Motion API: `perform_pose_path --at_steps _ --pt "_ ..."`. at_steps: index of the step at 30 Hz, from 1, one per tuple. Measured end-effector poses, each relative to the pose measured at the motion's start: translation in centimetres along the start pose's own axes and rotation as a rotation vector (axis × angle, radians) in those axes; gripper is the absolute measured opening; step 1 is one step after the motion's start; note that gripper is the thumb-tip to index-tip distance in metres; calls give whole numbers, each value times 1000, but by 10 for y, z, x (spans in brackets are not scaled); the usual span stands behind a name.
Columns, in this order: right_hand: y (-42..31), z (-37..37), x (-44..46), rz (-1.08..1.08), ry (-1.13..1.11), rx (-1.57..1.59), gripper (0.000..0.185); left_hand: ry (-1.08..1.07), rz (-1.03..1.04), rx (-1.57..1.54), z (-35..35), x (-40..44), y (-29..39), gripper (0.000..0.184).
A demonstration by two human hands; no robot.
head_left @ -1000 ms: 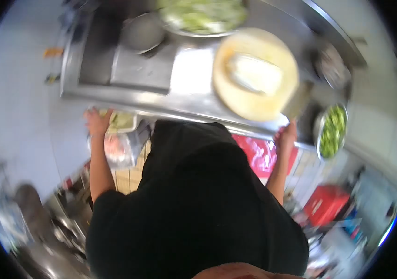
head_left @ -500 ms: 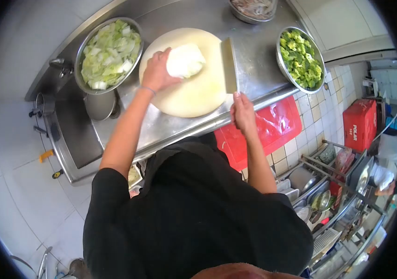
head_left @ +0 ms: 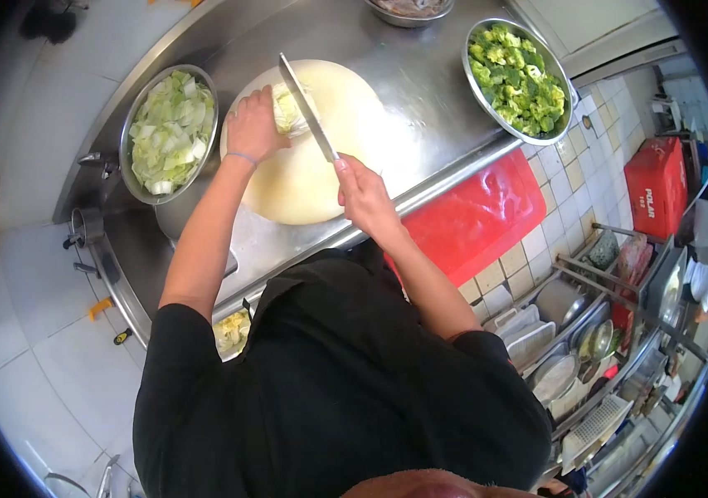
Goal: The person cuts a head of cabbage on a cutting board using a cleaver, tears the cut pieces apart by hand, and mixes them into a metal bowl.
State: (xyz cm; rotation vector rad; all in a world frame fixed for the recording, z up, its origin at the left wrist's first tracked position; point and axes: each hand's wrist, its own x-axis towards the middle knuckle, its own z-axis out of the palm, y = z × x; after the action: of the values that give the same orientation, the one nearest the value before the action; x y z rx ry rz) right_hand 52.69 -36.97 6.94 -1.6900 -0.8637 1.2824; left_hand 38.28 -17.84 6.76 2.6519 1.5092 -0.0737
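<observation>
On a round cutting board lies a pale green-white cabbage. My left hand is closed over its left side, holding it against the board. My right hand grips the handle of a cleaver. The cleaver's blade points up and away, along the right side of the cabbage, and covers part of it. Whether the edge touches the cabbage I cannot tell. A metal bowl of chopped cabbage stands left of the board.
A bowl of broccoli florets stands at the counter's right end. Another bowl is at the far edge. The sink lies to the left. A red lid-like surface sits below the counter's edge, and a crowded rack stands at right.
The cleaver has swung from the board's right edge to the cabbage, my right hand moving left with it. The cabbage now shows a layered, greener face. The camera view has shifted.
</observation>
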Motion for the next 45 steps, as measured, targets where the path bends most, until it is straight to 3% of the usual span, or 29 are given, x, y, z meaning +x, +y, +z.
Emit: perform_pose_path --at_steps 16,22,25,28,30,35,37,38,40,45 --pt "-24 1 -7 3 42 -149 44 65 5 -4 7 4 -1 93" --pt "5 29 64 -103 67 -227 49 132 7 10 22 5 -7 91" --pt "12 39 100 -96 58 -265 50 131 -10 -36 17 4 -6 91" --pt "18 36 86 -54 36 -253 49 58 -43 -44 13 6 -7 98" --pt "38 29 54 -136 95 -277 49 45 -47 -74 10 6 -8 105" --pt "-14 -3 -11 405 -53 -159 46 112 4 -134 11 2 -31 112" --pt "-8 2 -16 204 30 -186 46 152 28 -111 14 7 -38 107" --pt "-6 5 -18 107 71 -197 45 52 14 -119 15 10 -41 104" --pt "-29 9 -22 136 44 -139 45 -154 -15 -140 -10 10 -30 97" --pt "-39 25 -8 62 17 -134 44 -108 -36 -146 -8 7 -27 85"
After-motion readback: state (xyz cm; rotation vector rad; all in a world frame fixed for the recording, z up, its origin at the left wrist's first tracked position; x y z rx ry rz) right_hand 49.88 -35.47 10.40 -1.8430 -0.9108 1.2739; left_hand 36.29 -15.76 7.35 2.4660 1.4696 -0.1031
